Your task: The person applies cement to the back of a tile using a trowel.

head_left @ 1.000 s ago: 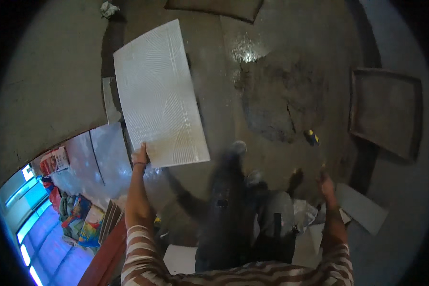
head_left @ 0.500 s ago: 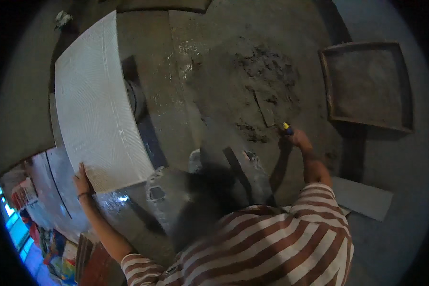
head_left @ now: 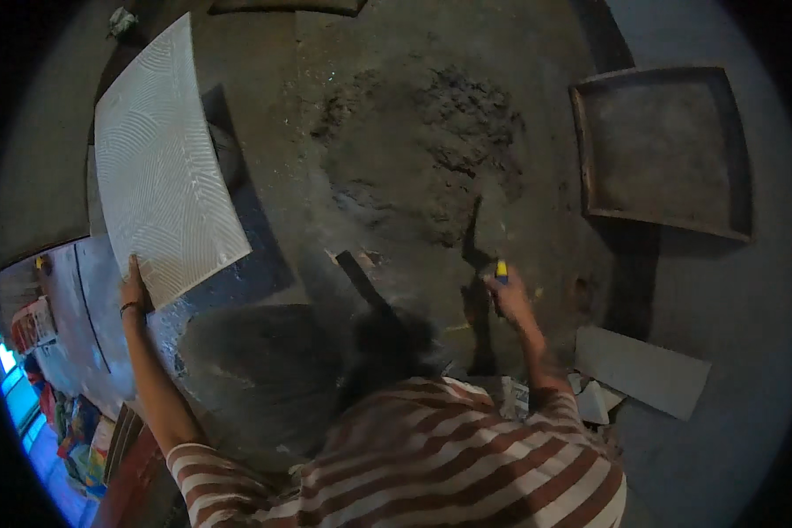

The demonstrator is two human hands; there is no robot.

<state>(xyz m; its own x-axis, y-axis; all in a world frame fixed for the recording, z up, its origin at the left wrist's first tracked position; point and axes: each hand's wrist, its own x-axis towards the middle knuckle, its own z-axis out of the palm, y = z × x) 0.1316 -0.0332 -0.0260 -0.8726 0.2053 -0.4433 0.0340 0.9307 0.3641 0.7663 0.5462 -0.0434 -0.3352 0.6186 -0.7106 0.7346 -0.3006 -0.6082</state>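
My left hand (head_left: 132,286) grips the near-left edge of a large white tile (head_left: 167,167). Its upper face bears curved ridges, and it is held raised, casting a shadow beside it. In my right hand (head_left: 510,299) is a trowel with a yellow and dark handle (head_left: 502,271); its blade is hard to make out against the dark mortar. Just beyond that hand spreads a patch of wet grey mortar (head_left: 422,167), rough and lumpy toward its far side and smeared smoother nearer me.
On the right stands a shallow rectangular pan (head_left: 669,145). Closer to me lie a pale flat tile piece (head_left: 647,374) and white broken bits (head_left: 594,400). Colourful bags or cloths (head_left: 79,436) sit at lower left; a small pale clump (head_left: 121,22) is at far left.
My right hand with the trowel has drawn nearer and left. The tile and my left hand have shifted slightly left, and the tile's near edge is higher in view. The whole view has shifted somewhat.
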